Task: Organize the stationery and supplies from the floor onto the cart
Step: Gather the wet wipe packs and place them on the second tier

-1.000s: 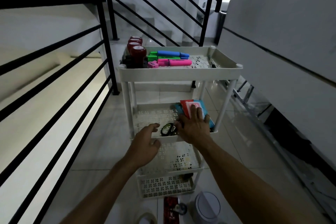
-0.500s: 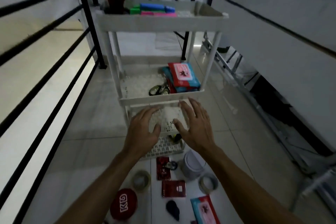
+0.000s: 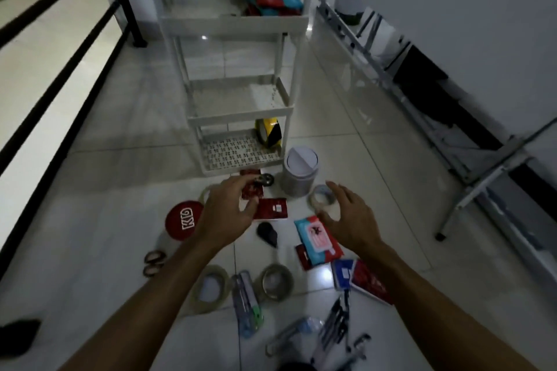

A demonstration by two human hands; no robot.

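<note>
Both hands have dropped from the cart (image 3: 241,113) shelves to the floor items at centre frame: the left hand (image 3: 224,215), fingers curled, reaches over a red packet (image 3: 251,191), thumb near a second red packet (image 3: 271,208); whether it pinches cannot be told. Just right, the right hand (image 3: 351,218) hovers with fingers spread over a tape ring (image 3: 319,199) and the blue-and-pink wipes pack (image 3: 316,238). A small white bin (image 3: 300,170) stands directly behind, with a red lid (image 3: 184,220) left and striped tape (image 3: 268,132) on the bottom shelf.

floor (image 3: 126,166): tape rolls (image 3: 211,288) | scissors (image 3: 153,262) | white cart (image 3: 238,117)
</note>
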